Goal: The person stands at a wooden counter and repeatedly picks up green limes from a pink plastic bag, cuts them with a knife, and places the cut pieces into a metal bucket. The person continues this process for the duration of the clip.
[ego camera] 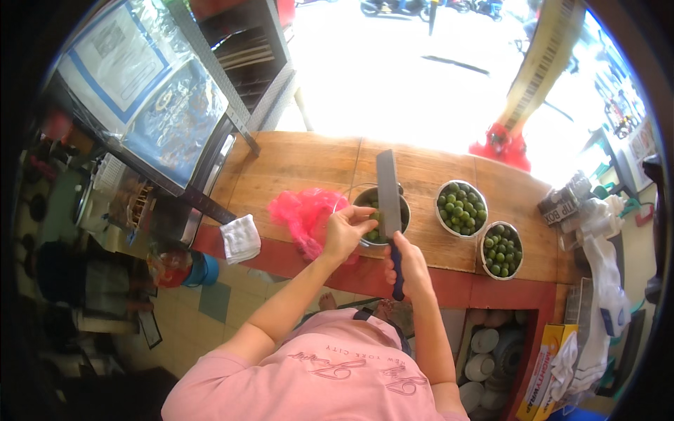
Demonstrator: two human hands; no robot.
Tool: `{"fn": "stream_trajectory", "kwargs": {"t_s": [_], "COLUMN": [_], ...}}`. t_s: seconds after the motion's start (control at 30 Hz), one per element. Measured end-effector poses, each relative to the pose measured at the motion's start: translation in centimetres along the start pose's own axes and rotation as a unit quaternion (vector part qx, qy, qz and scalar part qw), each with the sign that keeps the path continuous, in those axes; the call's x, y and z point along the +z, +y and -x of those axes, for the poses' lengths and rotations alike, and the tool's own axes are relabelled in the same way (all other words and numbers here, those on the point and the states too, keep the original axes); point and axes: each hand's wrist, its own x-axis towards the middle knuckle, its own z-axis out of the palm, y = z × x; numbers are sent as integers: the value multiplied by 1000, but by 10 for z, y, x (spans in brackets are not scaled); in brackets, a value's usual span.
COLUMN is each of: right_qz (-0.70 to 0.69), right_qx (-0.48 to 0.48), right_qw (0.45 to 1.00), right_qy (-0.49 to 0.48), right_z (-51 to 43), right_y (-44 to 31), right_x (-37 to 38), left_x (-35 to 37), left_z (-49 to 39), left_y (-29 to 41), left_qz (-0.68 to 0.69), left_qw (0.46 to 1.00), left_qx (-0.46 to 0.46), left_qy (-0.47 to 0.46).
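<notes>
My right hand [413, 266] grips the dark blue handle of a wide-bladed cleaver [388, 194], its blade pointing away from me over a metal pot [405, 223]. Small green limes show inside the pot, partly hidden by the blade. Between the thumb and fingers of my left hand [345, 234] is a small green lime [375, 216], close beside the blade. A crumpled pink plastic bag [300, 213] lies left of the pot, partly behind my left hand. To the right stand a larger tub of limes [461, 208] and a smaller tub of limes [501, 250].
The wooden counter [295, 158] has a red front edge. A folded white cloth [240, 238] sits at its left end, near a metal rack leg [210, 205]. A tip box [566, 202] stands at the right end. Below are stacked bowls [480, 366] and a cling-wrap box [545, 371].
</notes>
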Motion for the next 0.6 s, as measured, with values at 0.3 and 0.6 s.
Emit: {"fn": "stream_trajectory", "kwargs": {"t_s": [0.3,0.6], "right_qz": [-35,48], "right_qx": [-23,-59], "right_qw": [997,994], "right_qy": [69,73], "right_z": [17,31], "right_y": [-8,7], "right_x": [-10,-3], "left_x": [-98,-137], "left_z": [-17,46], "left_y": [-17,-23], "left_qz": [-345,-558], "left_qw": [936,829], "left_qx": [67,1], "left_qy": [36,-45]}}
